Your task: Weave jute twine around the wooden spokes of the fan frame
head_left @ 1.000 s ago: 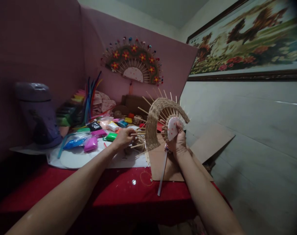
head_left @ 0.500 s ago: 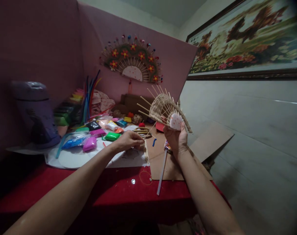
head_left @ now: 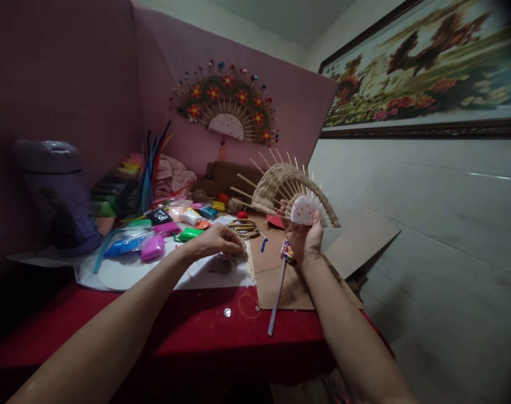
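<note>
My right hand [head_left: 304, 238] grips a woven fan [head_left: 303, 210] by its pale spotted half-round centre, thumb in front and fingers behind. Thin sticks radiate past the fan's twine band. Over the edge of the white paper, my left hand [head_left: 221, 241] has its fingers pinched together; what they hold, if anything, is too small to make out. Scissors [head_left: 243, 226] lie just beyond that hand. A glue gun with a long glue stick [head_left: 277, 294] rests on the brown board [head_left: 266, 280] below the fan.
Colourful clay packets [head_left: 153, 247] cover the paper at the left, near a purple flask [head_left: 55, 196]. A finished fan [head_left: 225, 126] hangs on the pink panel. A blue bent piece [head_left: 264, 244] lies on the board. Red cloth [head_left: 196, 325] covers the table.
The fan has tilted and turned more face-on, its woven band shifting slightly right. My left hand has moved a little left, and the strand once visible above its fingers no longer shows.
</note>
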### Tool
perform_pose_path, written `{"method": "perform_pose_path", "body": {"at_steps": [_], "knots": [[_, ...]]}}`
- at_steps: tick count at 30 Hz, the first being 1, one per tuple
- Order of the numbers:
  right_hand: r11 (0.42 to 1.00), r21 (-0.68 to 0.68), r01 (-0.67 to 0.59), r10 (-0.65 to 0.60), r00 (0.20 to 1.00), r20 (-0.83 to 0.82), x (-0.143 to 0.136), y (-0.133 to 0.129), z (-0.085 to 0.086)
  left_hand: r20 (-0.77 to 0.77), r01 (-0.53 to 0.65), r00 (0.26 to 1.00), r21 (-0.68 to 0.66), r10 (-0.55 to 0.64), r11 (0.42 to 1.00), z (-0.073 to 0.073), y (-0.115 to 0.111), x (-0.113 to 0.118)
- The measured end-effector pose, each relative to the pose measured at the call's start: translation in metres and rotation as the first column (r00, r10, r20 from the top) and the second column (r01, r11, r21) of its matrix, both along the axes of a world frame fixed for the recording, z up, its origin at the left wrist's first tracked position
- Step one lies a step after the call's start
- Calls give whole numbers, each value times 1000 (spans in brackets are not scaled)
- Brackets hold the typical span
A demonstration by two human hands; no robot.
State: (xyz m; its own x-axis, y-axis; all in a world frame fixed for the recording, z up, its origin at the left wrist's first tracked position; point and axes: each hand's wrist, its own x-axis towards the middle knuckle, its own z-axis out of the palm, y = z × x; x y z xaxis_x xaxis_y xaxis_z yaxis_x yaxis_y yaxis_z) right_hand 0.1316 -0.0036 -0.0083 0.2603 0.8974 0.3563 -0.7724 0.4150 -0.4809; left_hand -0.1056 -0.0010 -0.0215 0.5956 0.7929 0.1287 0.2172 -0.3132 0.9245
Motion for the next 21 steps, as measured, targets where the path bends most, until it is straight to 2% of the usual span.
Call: {"method": "perform_pose_path", "body": {"at_steps": [2, 4, 6, 8, 11, 12, 15, 17, 19, 20, 21], "knots": [[996, -19, 93, -93, 994, -53, 1, 5, -2, 2, -204, 979, 88, 205, 975, -3, 12, -8], [985, -41, 169, -172, 983, -67, 2, 9, -3, -21, -370, 924, 217, 383, 903, -5, 26, -19], [978, -37, 207, -209, 977, -46, 4, 12, -3, -39, -493, 847, 312, 530, 812, 0, 38, -31], [967, -47, 251, -253, 967, -41, 4, 12, -2, -21, -603, 752, 380, 659, 701, 15, 47, -40], [945, -77, 317, -323, 942, -90, 3, 12, 0, 126, -777, 564, 415, 816, 473, 55, 54, -45], [940, -80, 331, -338, 935, -110, 2, 12, 1, 154, -794, 548, 406, 822, 454, 71, 55, -45], [935, -59, 351, -355, 926, -128, 4, 15, 0, 214, -806, 562, 358, 799, 471, 118, 58, -39], [930, -27, 366, -366, 923, -116, 6, 17, -2, 280, -805, 578, 348, 766, 480, 144, 60, -35], [923, -9, 386, -385, 918, -94, 9, 19, -3, 412, -800, 599, 273, 687, 534, 162, 60, -32], [918, -10, 397, -397, 914, -83, 11, 20, -4, 407, -785, 613, 215, 678, 581, 169, 59, -31], [913, -16, 408, -408, 910, -74, 12, 20, -4, 414, -778, 618, 198, 669, 596, 175, 58, -31]]}}
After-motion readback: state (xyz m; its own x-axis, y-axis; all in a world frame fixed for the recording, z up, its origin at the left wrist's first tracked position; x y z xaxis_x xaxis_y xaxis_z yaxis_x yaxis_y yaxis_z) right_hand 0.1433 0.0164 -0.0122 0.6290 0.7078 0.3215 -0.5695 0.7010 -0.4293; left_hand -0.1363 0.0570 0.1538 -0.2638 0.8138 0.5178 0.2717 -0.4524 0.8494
